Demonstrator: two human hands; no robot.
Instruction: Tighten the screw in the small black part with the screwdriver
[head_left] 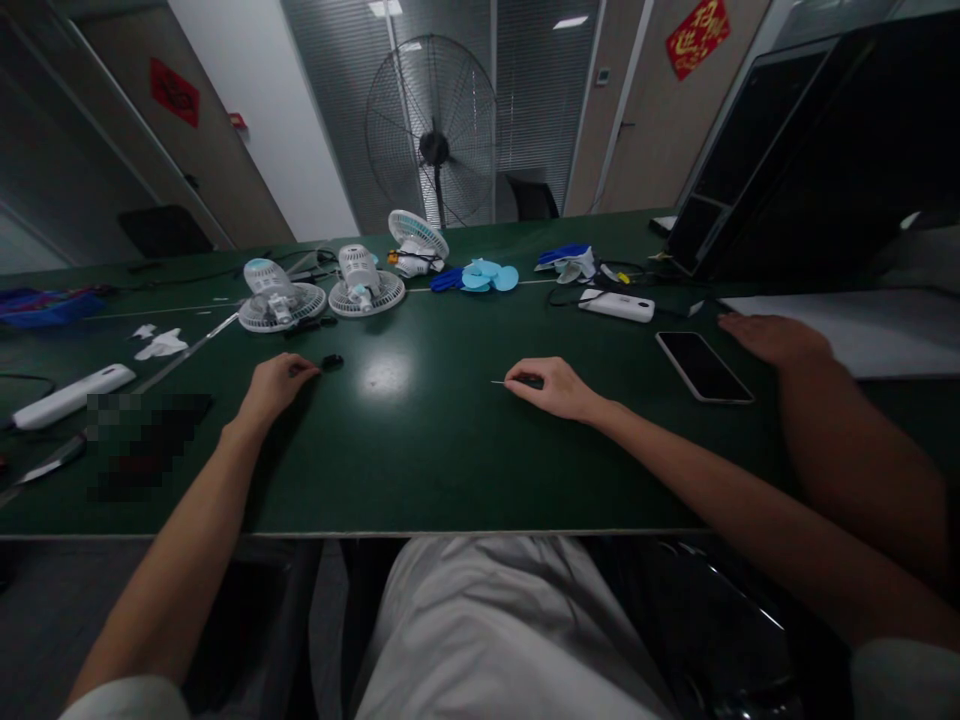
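Observation:
Over the green table [420, 450], my right hand [553, 388] is closed around a small dark-handled tool whose thin metal shaft [498, 382] points left. My left hand [279, 385] rests on the table to the left, its fingers pinched together; what they hold, if anything, is too small to make out. Just right of those fingertips lies a small black part [332, 361]. Two white fan heads, one at the left [281, 305] and one beside it [367, 292], lie behind my left hand. A light blue fan blade [489, 276] lies farther back.
Another person's arm [817, 400] reaches in at the right, beside a phone [705, 367]. A white power strip [616, 305] and a dark monitor [817, 150] stand back right. At the left are a white strip [73, 397] and a blue tray [49, 306].

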